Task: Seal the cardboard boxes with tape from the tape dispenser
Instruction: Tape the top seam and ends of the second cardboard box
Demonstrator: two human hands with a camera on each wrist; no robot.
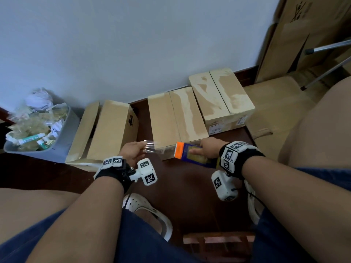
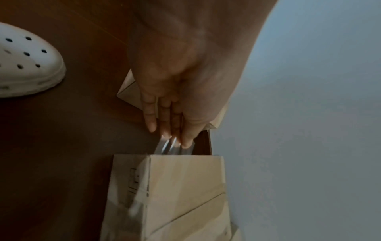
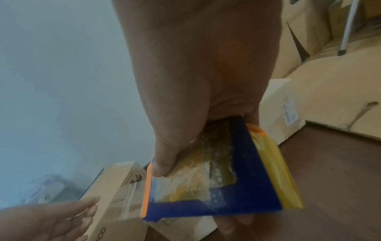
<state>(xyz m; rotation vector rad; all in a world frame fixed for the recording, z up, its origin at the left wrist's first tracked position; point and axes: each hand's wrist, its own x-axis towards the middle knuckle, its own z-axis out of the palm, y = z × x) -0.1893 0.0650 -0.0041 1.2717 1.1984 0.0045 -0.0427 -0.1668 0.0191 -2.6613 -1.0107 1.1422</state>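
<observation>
Matt brown cardboard boxes (image 1: 178,114); glossy clear tape (image 1: 152,147); blue-and-orange plastic tape dispenser (image 1: 191,154); smooth dark wood floor (image 1: 190,186).

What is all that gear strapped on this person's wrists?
Both forearms are bare, with no sleeves. Each wrist carries a black band bearing white blocks printed with black-and-white square codes. A small white camera box, also coded, hangs under the right wrist on a thin black cable; another juts from the left band.
</observation>
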